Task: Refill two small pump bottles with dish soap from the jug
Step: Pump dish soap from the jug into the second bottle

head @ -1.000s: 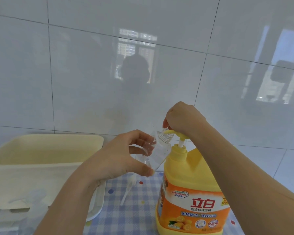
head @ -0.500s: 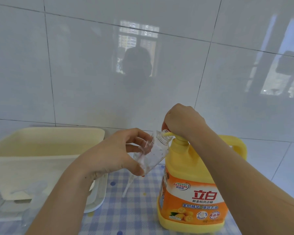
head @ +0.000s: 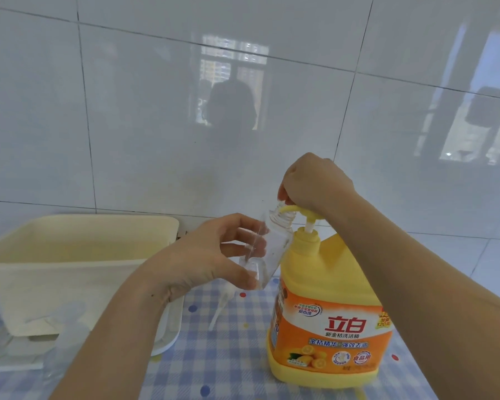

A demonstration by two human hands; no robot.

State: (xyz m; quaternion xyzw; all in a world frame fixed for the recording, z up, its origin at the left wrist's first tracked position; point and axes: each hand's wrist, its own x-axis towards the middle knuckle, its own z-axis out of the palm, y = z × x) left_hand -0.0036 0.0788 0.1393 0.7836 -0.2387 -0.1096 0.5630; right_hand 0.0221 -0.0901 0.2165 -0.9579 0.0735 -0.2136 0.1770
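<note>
Fingers (head: 243, 230) and thumb of the left hand (head: 202, 255) make a closed grip round the lower body of the clear bottle (head: 272, 249). They tilt it so its open threaded neck sits right under the spout of the pump (head: 303, 212). The right hand (head: 315, 183) is clenched over that pump from above, fingers curled down round its top. White stem shows between pump and collar, so I judge the stroke is near its top. The jug (head: 329, 313) stands upright on the checked worktop (head: 214, 376), label towards the camera.

The bottle looks thin and light: stiff enough to hold, but easy to squeeze out of shape, and slippery if soap runs down its outside. Its flat sides low on the body seem the soundest hold. How much soap it holds I cannot tell. The jug looks heavy and steady under the pressing hand.

Left of the jug a white pump tube (head: 221, 307) lies on the worktop. Further left stands a cream tub (head: 70, 255).
</note>
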